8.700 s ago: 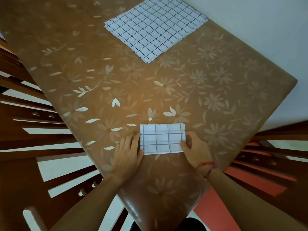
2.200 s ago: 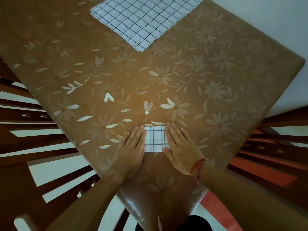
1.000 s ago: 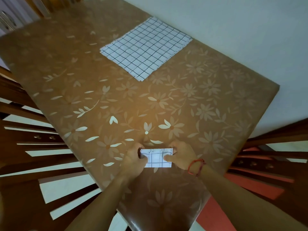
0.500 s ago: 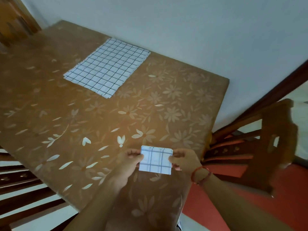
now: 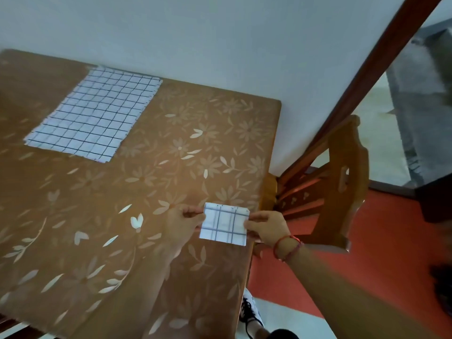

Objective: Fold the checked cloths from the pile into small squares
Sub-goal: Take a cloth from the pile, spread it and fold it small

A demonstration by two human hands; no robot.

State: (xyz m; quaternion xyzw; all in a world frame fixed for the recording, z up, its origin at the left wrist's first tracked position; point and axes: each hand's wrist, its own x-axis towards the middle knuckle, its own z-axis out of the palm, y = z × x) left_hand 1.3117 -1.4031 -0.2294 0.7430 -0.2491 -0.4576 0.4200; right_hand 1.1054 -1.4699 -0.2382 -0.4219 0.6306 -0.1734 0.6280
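A small folded checked cloth (image 5: pixel 224 223), white with dark lines, hangs in the air over the table's right edge. My left hand (image 5: pixel 182 222) pinches its left side and my right hand (image 5: pixel 267 227), with a red string on the wrist, pinches its right side. The pile of flat checked cloths (image 5: pixel 95 115) lies at the far left of the brown flowered table (image 5: pixel 171 155), near the wall.
A wooden chair (image 5: pixel 342 182) stands right of the table on the red floor (image 5: pixel 381 263). A white wall runs behind the table, with a dark wooden door frame (image 5: pixel 381 57) at its right. A shoe (image 5: pixel 250 314) shows below the table's edge.
Both hands pressed the cloth flat, then lifted the small folded square off the table and carried it to the right. My view has swung right toward the chair.
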